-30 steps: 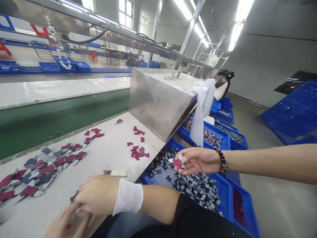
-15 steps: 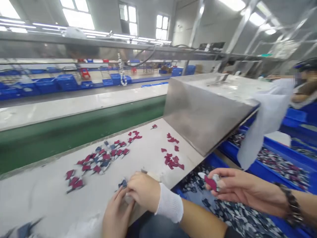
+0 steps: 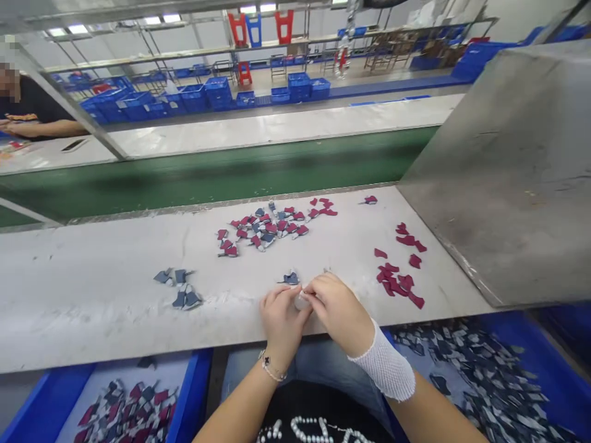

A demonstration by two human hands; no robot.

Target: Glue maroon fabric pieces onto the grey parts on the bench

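Note:
At the near edge of the pale worktable (image 3: 115, 271), my left hand (image 3: 282, 321) and my right hand (image 3: 339, 312) meet. Both have their fingertips closed around a small whitish piece (image 3: 301, 301), mostly hidden by the fingers. My right wrist wears a white mesh band. Just beyond my left fingertips lies a dark blue-grey piece (image 3: 290, 279). Several similar dark pieces (image 3: 187, 297) rest to the left. A cluster of maroon and grey pieces (image 3: 265, 231) lies farther back, while loose maroon pieces (image 3: 397, 283) are scattered right of my right hand.
Blue bins of small pieces stand below the table edge, one at left (image 3: 187, 394) and one at right (image 3: 545, 351). A metal box-like housing (image 3: 512, 184) rises at the right end. Behind the table runs a green strip (image 3: 231, 169). Another person (image 3: 41, 111) sits far left.
My view has swung to the left and down. The co-worker's hand holding a maroon and white piece at the right is now out of sight. My two hands stay together at the table edge.

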